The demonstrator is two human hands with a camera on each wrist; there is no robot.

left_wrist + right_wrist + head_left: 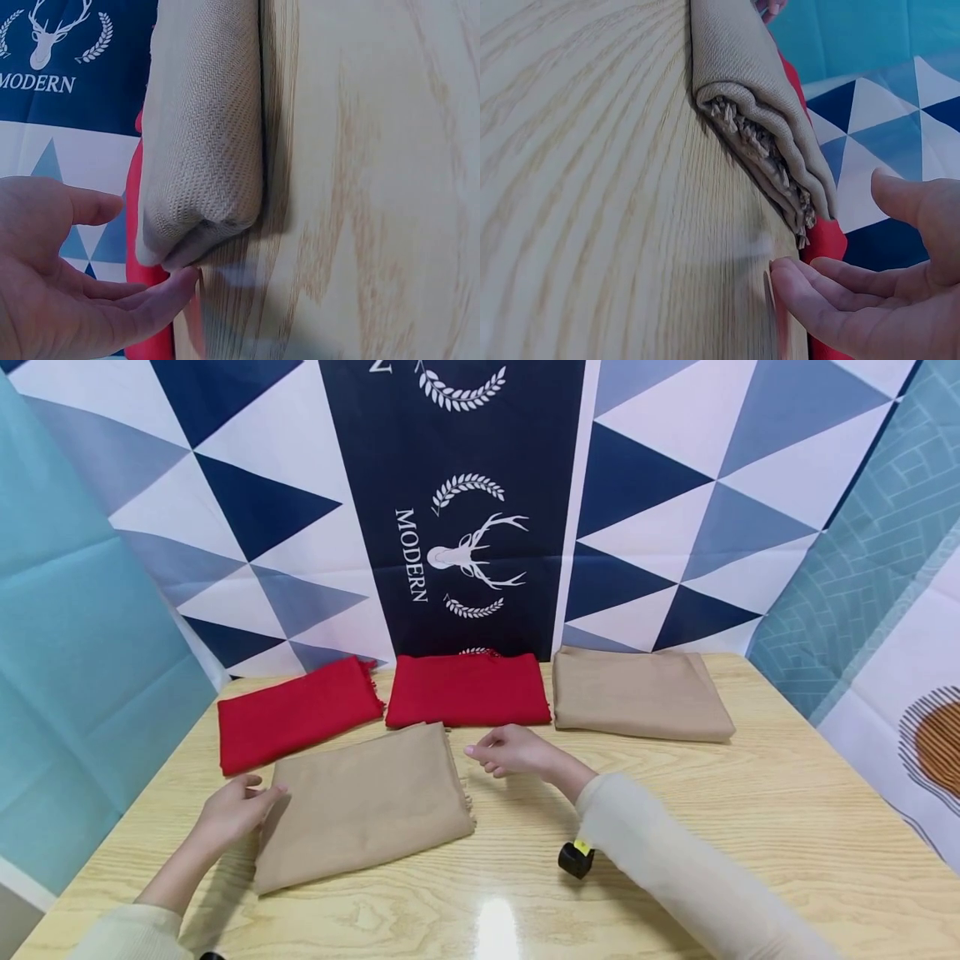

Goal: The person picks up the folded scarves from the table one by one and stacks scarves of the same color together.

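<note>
Left hand (234,810) lying relaxed, fingers straight, fingertips (180,283) just touching left corner of folded beige woven scarf (363,803), gripping nothing. Right hand (512,750) hovering loosely open, empty, fingertips (784,274) just beside scarf's fringed right edge. Scarf lying flat on pale wooden table (750,827), between both hands.

Setting: a staged recording booth, not a lived-in room. I work at a pale wood-grain counter (750,827) closed in on three sides by hung printed backdrops: a navy banner (457,502) with a stag emblem and the word MODERN, blue-and-white triangle sheets (675,502), and plain teal panels (67,677). No furniture or walls are visible beyond the cloths.
</note>
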